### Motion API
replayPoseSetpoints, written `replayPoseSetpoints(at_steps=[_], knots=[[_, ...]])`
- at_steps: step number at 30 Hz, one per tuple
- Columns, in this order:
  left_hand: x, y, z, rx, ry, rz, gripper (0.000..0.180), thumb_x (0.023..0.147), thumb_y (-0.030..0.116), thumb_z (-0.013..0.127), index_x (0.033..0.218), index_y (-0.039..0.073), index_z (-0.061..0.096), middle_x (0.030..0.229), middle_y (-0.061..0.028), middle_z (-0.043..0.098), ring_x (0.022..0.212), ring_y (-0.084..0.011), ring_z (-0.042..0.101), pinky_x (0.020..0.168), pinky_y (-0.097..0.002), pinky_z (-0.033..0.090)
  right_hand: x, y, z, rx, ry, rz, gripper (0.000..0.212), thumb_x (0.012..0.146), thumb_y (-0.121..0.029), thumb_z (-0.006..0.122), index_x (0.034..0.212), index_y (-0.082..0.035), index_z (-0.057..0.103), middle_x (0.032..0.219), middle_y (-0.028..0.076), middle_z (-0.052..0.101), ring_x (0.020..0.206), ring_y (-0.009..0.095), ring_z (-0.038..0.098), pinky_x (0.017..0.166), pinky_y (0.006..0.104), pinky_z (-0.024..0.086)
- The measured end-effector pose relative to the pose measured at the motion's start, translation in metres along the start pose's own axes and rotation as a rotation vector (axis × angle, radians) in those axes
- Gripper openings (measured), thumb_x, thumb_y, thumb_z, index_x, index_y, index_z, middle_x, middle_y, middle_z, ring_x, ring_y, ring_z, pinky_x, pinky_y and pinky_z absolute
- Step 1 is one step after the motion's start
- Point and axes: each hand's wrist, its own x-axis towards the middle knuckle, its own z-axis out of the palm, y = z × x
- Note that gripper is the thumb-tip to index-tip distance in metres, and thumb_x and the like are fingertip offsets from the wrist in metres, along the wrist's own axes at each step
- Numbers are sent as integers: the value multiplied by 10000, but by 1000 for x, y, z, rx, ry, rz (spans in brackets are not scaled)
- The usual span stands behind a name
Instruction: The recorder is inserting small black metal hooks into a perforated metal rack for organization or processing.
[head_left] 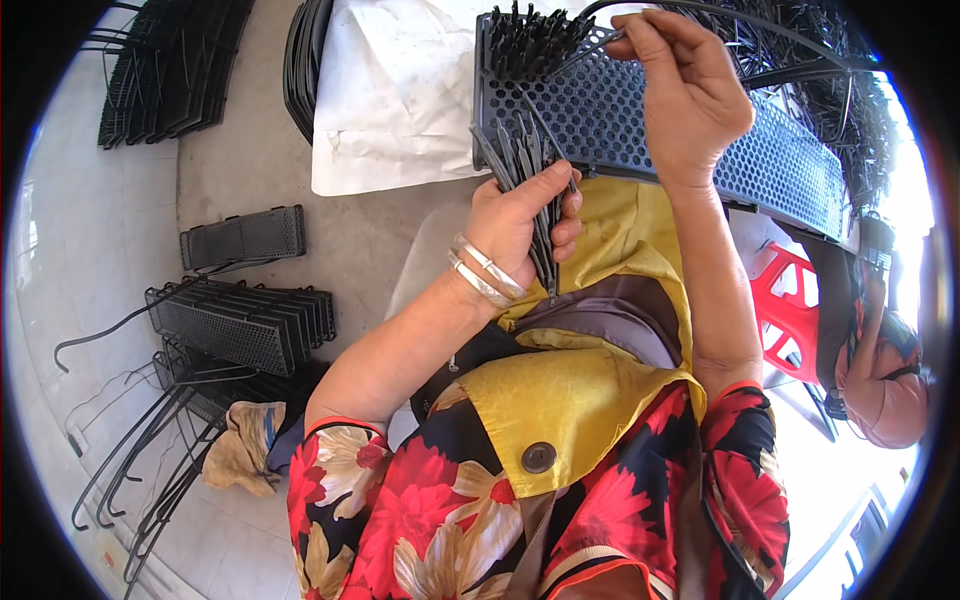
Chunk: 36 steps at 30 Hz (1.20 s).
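Toward 8 o'clock, long dark rods with hooked ends (pixel 130 460) spread over the pale floor. At 10 o'clock a group of black racks (pixel 175 75) stands against the light wall. Around 9 o'clock sits a row of black mesh trays (pixel 235 325), with a tan cloth (pixel 243 447) below it, toward 8. A creased white sheet (pixel 400 110) covers a surface between 11 and 12 o'clock.

Just off centre, toward 1 o'clock, the left hand (pixel 528 218) is closed around a bundle of thin black strips (pixel 522 160), thumb across the front; the strips fan out above the fist and their lower ends poke out beneath it. Two silvery bangles (pixel 483 272) circle that wrist. Slightly past 12, a dense cluster of black pieces (pixel 535 45) stands on the left end of a perforated tray (pixel 625 115), which slants away toward 2 o'clock. Below the hands, a yellow apron (pixel 575 400) covers the lap and chest.

Between 1 and 2 o'clock, the right hand (pixel 692 100) is raised above the tray, thumb and fingertips pinching one slim dark strip (pixel 588 54), whose far end points down-left to the cluster's edge. At 3 o'clock is a red stool (pixel 785 310); at 2, a tangled black heap (pixel 850 125); past 3, another person (pixel 885 390), bent forward.
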Motion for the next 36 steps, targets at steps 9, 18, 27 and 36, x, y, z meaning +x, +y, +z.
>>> replayPoseSetpoints(at_steps=[9,18,27,36], knots=[[-1,-1,1,2,40,13,151,808,170,546,811,23,511,657,-52,483,456,-120,412,396,-250,321,-6,5,2,-370,-103,-374,109,720,52,614,822,16,599,731,69,634,614,104,615,554,173,478],[-1,-8,2,63,61,5,139,783,150,580,787,31,509,641,-54,497,442,-127,416,387,-259,324,-1,-1,11,-382,-246,-329,126,710,86,574,812,17,601,703,66,613,586,115,593,539,194,461],[0,-11,4,138,101,18,129,774,133,579,785,23,513,627,-53,499,451,-127,425,391,-263,331,-12,25,7,-577,-404,-433,134,691,44,593,812,-13,582,772,101,568,663,246,576,581,278,467],[-2,-6,9,174,64,80,127,776,125,574,791,14,513,635,-60,506,444,-134,433,393,-267,339,-15,0,-3,-258,-560,410,269,701,-65,623,928,65,561,614,104,583,503,136,538,462,264,437]])
